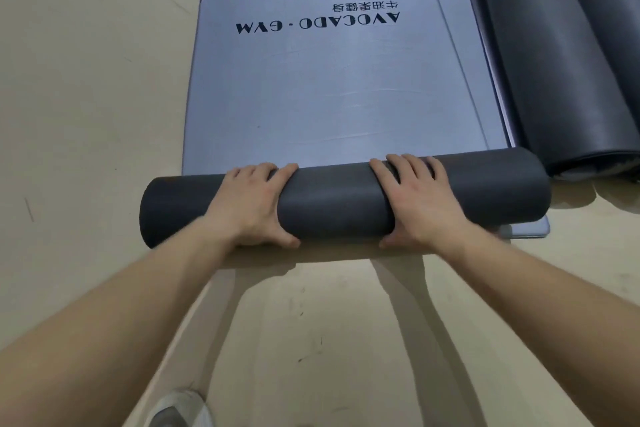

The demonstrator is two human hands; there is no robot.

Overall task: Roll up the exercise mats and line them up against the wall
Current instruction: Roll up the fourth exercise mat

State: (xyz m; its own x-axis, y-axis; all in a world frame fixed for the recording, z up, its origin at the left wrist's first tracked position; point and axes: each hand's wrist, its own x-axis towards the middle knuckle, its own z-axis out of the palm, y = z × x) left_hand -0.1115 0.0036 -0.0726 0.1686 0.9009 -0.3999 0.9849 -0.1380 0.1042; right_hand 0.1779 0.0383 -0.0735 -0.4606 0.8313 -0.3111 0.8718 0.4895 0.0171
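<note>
Beige floor [86, 97] here. The grey mat [329, 90] stretches away across it, logo end far off, its roll [339, 204] lying left-to-right at the near end. Left hand [254, 204] and right hand [420, 201] each wrap their grip around the roll. Other dark rolls [554, 62] sit to the right.

The flat, unrolled part of the blue-grey exercise mat [329, 90] carries a line of black capitals [317, 25] reading "AVOCADO · GYM", toward its 12 o'clock end and upside down to the wearer. Just past it, toward 1 o'clock, a smaller row of Chinese characters [365, 6] reads 牛油果健身, also inverted.
</note>
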